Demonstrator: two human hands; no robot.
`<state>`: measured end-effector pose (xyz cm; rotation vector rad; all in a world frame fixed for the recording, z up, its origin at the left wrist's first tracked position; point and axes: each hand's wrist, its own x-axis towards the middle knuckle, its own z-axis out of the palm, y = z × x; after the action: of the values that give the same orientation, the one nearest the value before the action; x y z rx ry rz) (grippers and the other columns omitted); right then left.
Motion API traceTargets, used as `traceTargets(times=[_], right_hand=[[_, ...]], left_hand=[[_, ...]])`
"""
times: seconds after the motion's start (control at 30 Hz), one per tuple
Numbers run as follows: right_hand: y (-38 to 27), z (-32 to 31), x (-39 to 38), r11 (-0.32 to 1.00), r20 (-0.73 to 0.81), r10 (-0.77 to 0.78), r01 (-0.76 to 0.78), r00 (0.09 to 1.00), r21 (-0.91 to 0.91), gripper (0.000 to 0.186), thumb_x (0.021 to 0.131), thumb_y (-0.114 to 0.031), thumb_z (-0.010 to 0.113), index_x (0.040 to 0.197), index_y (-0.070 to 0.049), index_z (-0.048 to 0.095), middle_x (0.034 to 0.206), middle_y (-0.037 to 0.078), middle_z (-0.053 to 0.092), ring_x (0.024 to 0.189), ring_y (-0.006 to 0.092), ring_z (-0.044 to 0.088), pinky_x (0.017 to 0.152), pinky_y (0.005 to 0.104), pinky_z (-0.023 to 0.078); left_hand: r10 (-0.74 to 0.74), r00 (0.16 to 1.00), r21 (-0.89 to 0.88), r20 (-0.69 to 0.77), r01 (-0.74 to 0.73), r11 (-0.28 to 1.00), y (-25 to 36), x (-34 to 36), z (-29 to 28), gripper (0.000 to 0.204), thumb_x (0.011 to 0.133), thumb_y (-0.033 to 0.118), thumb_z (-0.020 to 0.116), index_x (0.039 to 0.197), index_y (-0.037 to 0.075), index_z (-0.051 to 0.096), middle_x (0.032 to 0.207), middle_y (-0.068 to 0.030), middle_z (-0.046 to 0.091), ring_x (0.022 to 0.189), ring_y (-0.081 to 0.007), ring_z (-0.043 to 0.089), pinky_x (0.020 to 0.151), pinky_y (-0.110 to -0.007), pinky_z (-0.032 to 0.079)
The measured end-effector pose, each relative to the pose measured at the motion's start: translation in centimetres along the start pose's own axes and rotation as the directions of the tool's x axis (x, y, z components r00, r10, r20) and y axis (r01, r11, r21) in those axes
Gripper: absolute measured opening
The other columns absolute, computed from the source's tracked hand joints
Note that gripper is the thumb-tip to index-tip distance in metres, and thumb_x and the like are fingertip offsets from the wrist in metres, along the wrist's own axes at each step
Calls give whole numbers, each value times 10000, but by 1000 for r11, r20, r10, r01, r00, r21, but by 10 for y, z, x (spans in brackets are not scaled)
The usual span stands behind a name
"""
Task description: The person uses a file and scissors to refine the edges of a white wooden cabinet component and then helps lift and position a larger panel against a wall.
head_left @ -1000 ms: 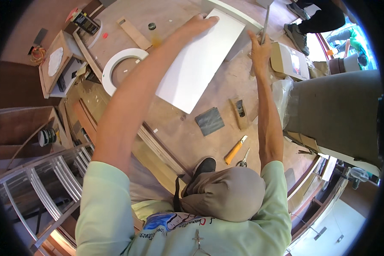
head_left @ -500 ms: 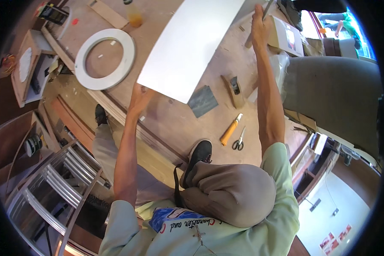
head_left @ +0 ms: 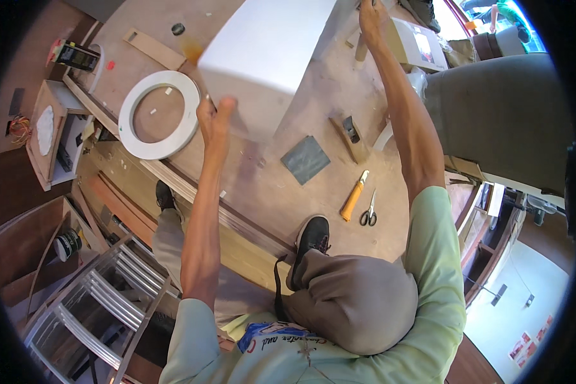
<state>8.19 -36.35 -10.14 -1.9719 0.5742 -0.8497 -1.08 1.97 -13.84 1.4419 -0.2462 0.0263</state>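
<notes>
My left hand [head_left: 216, 120] grips the near left corner of a white board [head_left: 265, 45], which is tilted and blurred. My right hand [head_left: 371, 24], at the top right beside the board, is closed on a thin grey bar, mostly out of sight. On the brown work surface [head_left: 320, 217] lie a white ring [head_left: 132, 118], a dark square sheet [head_left: 306, 159], a wooden hand plane [head_left: 349, 138], an orange-handled cutter [head_left: 354, 196] and black-handled scissors [head_left: 368, 216].
An aluminium ladder [head_left: 102, 303] and open wooden box [head_left: 29, 278] are at lower left. A wooden stand [head_left: 42, 128] is at left. A large grey curved piece [head_left: 493, 121] and cardboard box [head_left: 416, 45] are at right. A person in green [head_left: 515, 19] is at top right.
My left hand came down from the board's far end to its near corner, and that end has since risen. My right hand shifted slightly up and left in the picture.
</notes>
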Motion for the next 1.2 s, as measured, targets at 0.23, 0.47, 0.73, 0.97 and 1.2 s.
traceTargets(times=[0.23, 0.47, 0.73, 0.97, 1.2], right_hand=[[41, -36, -16, 989, 186, 136, -122, 973, -81, 632, 970, -569, 537, 1204, 14, 604, 1105, 178, 573, 1065, 297, 528, 939, 372, 384], [3, -45, -138, 933, 403, 349, -272, 846, -235, 701, 914, -630, 568, 865, 51, 728, 816, 260, 683, 801, 362, 683, 762, 449, 503], [39, -22, -189, 863, 477, 504, -443, 720, -242, 707, 917, -630, 556, 758, 44, 704, 680, 216, 638, 674, 323, 644, 642, 451, 472], [31, -8, -197, 844, 473, 530, -489, 704, -220, 636, 946, -601, 550, 772, 4, 640, 577, 45, 489, 481, 180, 466, 441, 369, 344], [77, -8, -211, 852, 487, 458, -524, 744, -2, 596, 973, -598, 517, 893, -11, 587, 635, 12, 463, 510, 142, 452, 443, 322, 362]], left_hand=[[-129, 986, 172, -105, 146, 974, 151, 33, 4, 640, 986, 589, 554, 1075, -33, 674, 932, -74, 677, 842, -131, 590, 760, -267, 478], [-309, 949, 379, 63, 264, 887, 210, 1, -30, 596, 1036, 516, 504, 1170, -43, 663, 1080, -92, 704, 939, -119, 639, 834, -259, 504], [-344, 929, 541, 135, 222, 811, 207, -9, -26, 615, 1010, 549, 542, 998, -47, 695, 912, -68, 668, 854, -117, 591, 764, -252, 465], [-252, 965, 557, 77, 168, 814, 188, 7, -21, 700, 950, 631, 572, 880, -54, 698, 792, -60, 642, 740, -134, 566, 690, -297, 468], [-132, 981, 798, 144, -37, 602, 148, 55, -6, 858, 871, 751, 561, 636, -74, 565, 594, -145, 507, 630, -209, 495, 635, -375, 447]])
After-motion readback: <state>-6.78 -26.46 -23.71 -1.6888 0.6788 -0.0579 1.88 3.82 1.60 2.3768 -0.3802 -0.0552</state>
